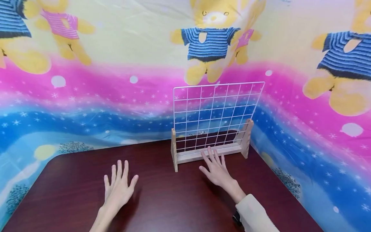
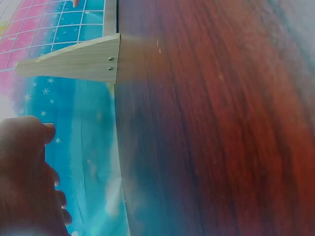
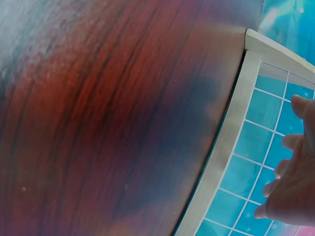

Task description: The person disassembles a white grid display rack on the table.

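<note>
A white wire grid rack (image 1: 214, 112) stands upright in a pale wooden base (image 1: 208, 154) toward the back right of the table. My right hand (image 1: 216, 170) is just in front of that base, fingers spread and holding nothing; in the right wrist view the hand (image 3: 293, 182) appears against the grid (image 3: 251, 157). To the left of the rack, my left hand (image 1: 117, 188) hovers over the table with its fingers extended and nothing in them. The left wrist view has the left hand (image 2: 24, 177) apart from the rack's wooden side foot (image 2: 74, 61), which shows two screws.
The dark reddish-brown table (image 1: 162, 199) has rounded back corners. Behind it and along its right side hangs a cloth (image 1: 130, 42) printed with teddy bears and snowflakes. A dark band (image 1: 237, 218) shows at the right wrist beside a light sleeve (image 1: 256, 214).
</note>
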The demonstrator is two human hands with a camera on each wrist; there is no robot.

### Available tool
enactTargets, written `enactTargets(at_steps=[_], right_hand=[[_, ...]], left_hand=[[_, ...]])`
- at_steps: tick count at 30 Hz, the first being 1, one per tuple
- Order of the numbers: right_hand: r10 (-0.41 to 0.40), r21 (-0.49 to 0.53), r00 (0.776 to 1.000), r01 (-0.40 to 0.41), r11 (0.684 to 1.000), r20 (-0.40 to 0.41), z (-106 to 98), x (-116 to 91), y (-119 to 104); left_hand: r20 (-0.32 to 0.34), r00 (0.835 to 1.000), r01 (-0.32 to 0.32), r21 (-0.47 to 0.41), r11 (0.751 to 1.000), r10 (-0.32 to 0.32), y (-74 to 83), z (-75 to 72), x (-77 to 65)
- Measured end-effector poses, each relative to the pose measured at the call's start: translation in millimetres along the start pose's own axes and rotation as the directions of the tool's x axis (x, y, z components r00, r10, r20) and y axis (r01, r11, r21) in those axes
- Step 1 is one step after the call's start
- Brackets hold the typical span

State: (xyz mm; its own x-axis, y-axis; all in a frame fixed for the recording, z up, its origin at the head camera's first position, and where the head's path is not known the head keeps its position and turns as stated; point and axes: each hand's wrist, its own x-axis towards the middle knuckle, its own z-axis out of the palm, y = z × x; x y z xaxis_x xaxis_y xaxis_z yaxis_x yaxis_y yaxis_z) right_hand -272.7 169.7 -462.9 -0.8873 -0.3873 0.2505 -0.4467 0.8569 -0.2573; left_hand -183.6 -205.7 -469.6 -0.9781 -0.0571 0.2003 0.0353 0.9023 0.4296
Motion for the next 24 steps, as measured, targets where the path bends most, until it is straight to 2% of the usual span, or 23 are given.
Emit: enactTargets(at_steps=[5, 13, 17, 24], right_hand=[[-0.007, 0.014, 1.000, 0.007, 1.000, 0.007, 2, 0, 2], [-0.005, 0.037, 1.000, 0.006, 0.999, -0.014, 1, 1, 7], [-0.008, 0.057, 0.999, 0.010, 0.998, -0.031, -1, 2, 12], [-0.007, 0.129, 0.998, 0.015, 0.992, -0.059, -5, 2, 22]], left_hand=[[0.010, 1.000, 0.011, -0.003, 1.000, -0.011, -1.1, 1.7, 1.0], [0.020, 1.000, -0.022, -0.014, 1.000, 0.023, 2.0, 8.9, 4.6], [0.007, 0.999, -0.031, -0.063, 0.998, 0.031, 6.8, 11.0, 7.7], [0.035, 0.999, -0.029, -0.165, 0.986, 0.035, 17.4, 14.9, 15.4]])
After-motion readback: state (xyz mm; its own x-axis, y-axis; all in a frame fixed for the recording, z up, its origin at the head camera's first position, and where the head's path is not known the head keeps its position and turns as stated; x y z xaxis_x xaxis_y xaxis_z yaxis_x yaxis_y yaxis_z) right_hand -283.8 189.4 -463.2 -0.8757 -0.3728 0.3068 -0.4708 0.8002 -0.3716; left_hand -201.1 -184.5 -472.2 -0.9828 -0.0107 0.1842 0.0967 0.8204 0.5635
